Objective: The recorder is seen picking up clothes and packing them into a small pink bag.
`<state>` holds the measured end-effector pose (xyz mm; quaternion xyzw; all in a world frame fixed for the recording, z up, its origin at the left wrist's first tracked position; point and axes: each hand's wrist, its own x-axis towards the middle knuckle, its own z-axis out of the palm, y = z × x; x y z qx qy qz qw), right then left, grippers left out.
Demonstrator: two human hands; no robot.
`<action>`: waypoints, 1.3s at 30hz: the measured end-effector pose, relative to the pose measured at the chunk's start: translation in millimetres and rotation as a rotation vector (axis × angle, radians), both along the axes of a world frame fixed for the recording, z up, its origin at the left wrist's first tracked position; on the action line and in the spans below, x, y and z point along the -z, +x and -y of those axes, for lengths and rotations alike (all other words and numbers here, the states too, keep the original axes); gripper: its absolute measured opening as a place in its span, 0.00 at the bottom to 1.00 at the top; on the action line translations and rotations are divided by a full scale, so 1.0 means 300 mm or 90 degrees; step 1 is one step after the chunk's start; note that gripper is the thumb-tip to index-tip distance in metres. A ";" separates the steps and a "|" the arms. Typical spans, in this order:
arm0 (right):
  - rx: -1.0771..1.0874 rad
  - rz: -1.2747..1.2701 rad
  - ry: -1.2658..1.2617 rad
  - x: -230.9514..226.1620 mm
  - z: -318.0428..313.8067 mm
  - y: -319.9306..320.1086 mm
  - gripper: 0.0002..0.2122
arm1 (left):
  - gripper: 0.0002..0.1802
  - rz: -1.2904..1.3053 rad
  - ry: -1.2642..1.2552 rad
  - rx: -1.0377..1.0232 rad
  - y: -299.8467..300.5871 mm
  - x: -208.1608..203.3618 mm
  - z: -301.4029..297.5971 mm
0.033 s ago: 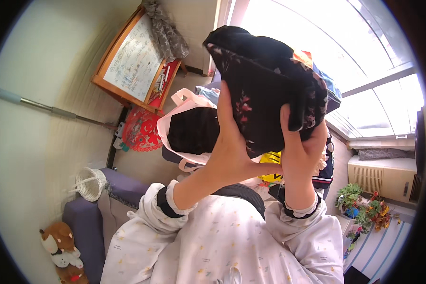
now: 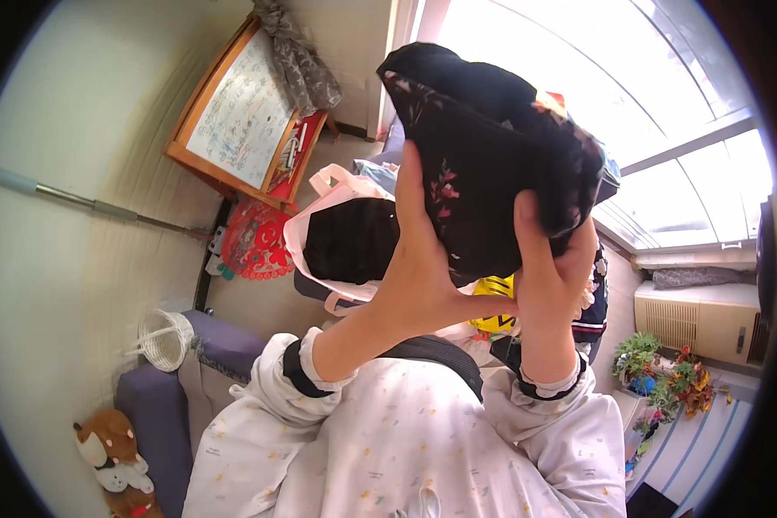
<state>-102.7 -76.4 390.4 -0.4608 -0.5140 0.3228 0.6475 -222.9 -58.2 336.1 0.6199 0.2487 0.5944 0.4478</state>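
Note:
A folded black garment with pink flowers (image 2: pixel 483 181) is raised in front of me, near the window side. My left hand (image 2: pixel 423 268) grips its left lower side, thumb pointing toward my other wrist. My right hand (image 2: pixel 552 268) clasps its lower right part, with the thumb pressed on the front of the cloth. The fingers behind the fold are hidden. Below and left of it stands a pale pink bag (image 2: pixel 299 237) with handles, holding black cloth (image 2: pixel 354 240). A yellow item (image 2: pixel 494 306) shows partly beneath my hands.
A wooden-framed drawing board (image 2: pixel 242 112) stands at the far left. A white wicker basket (image 2: pixel 166 339) sits by the purple-grey sofa (image 2: pixel 151 406), near a brown plush toy (image 2: pixel 110 436). To the right are a beige cabinet-like unit (image 2: pixel 695 315) and potted plants (image 2: pixel 639 354).
The black garment has tilted slightly, and its right edge has shifted a little to the right. Both hands keep their hold.

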 end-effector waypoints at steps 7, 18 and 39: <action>-0.282 -0.335 0.025 -0.055 0.028 0.042 0.39 | 0.49 -0.001 -0.101 0.202 -0.010 -0.080 -0.040; 0.027 -0.134 -0.005 -0.049 0.085 0.176 0.19 | 0.22 0.210 -0.165 0.242 0.089 -0.133 -0.090; 0.272 0.052 -0.049 -0.029 0.445 0.634 0.28 | 0.17 -0.019 0.029 0.208 0.277 0.024 -0.180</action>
